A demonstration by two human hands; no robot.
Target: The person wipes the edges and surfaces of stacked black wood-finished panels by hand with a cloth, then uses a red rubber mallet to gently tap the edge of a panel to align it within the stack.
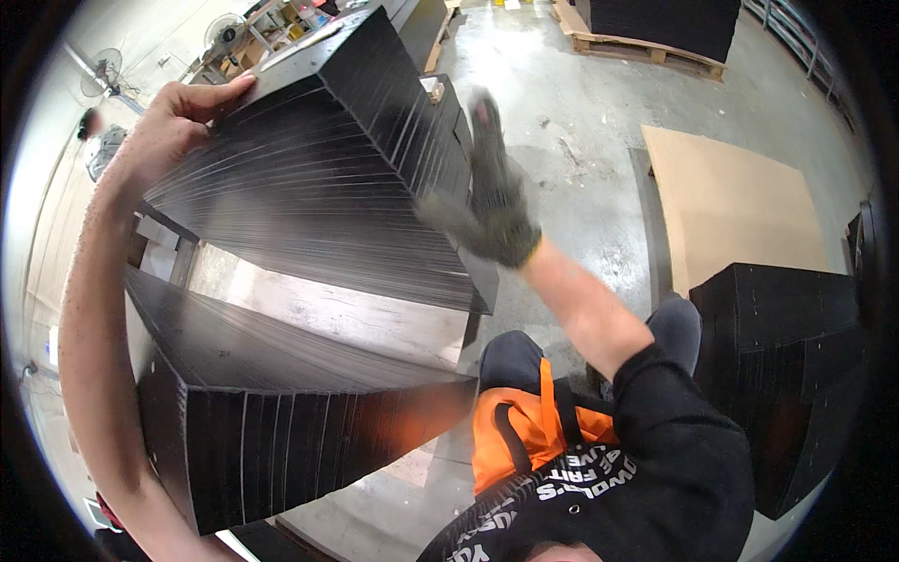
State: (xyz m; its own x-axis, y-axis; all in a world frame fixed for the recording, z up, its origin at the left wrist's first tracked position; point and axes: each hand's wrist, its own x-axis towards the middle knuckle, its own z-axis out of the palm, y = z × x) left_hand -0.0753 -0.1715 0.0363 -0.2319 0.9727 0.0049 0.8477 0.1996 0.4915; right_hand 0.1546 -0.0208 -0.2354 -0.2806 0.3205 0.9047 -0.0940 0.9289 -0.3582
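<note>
A tall stack of thin black sheets (309, 187) rises in front of me, its many edges showing as fine lines. My bare left hand (187, 117) reaches around from the left and closes on the stack's upper left edge, the index finger along the top. To the right of the stack, my right hand (492, 201), in a dark grey-green glove, is held up with the fingers stretched and the thumb apart, slightly blurred. It holds nothing; whether it touches the stack's side I cannot tell. A second black stack (281, 450) stands nearer me, below my left forearm.
A pale board surface (346, 318) lies between the two stacks. At the right are another black stack (787, 356) and a brown cardboard sheet (740, 206). Farther off, a loaded wooden pallet (646, 54) stands on the floor. A person (105, 150) is at the far left, near fans.
</note>
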